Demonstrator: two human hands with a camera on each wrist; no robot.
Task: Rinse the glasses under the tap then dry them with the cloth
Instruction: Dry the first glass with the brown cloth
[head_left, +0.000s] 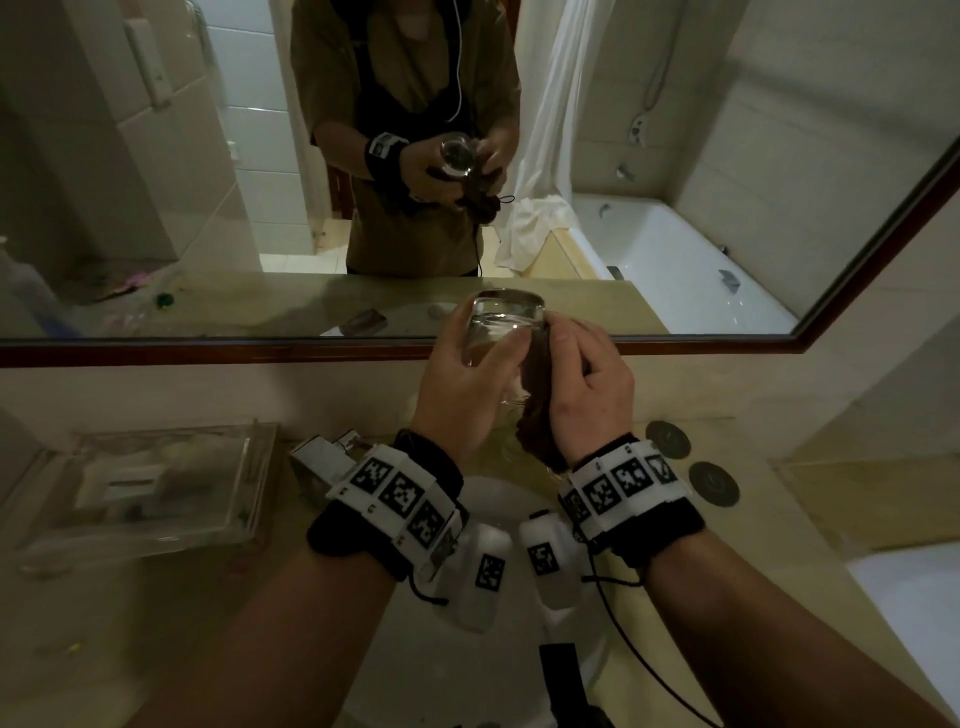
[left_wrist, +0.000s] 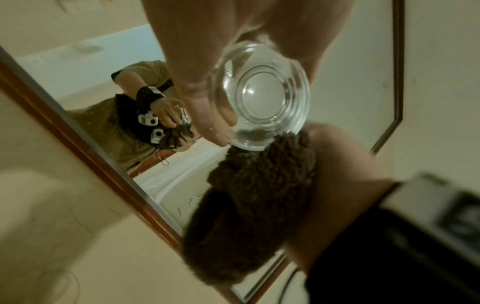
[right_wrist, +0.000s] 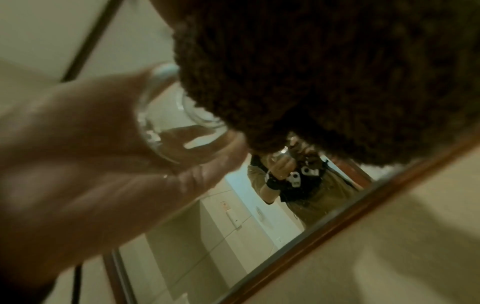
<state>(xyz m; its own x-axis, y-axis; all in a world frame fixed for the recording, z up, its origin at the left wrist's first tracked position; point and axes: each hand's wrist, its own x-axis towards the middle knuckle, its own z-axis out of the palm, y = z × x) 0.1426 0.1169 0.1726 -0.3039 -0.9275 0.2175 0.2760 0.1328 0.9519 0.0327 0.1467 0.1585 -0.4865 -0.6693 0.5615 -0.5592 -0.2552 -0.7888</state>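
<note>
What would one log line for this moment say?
stage: drying | left hand: holds glass | right hand: presses brown cloth on glass | place: above sink

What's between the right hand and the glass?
The brown cloth lies between the right hand and the glass, seen from the head view.

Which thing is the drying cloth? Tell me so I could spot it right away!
Find the big wood-framed mirror above the counter; the two hands are raised just in front of it. The left hand holds a clear glass, and the right hand presses the cloth against it. It is the only dark brown, fuzzy thing there.
</note>
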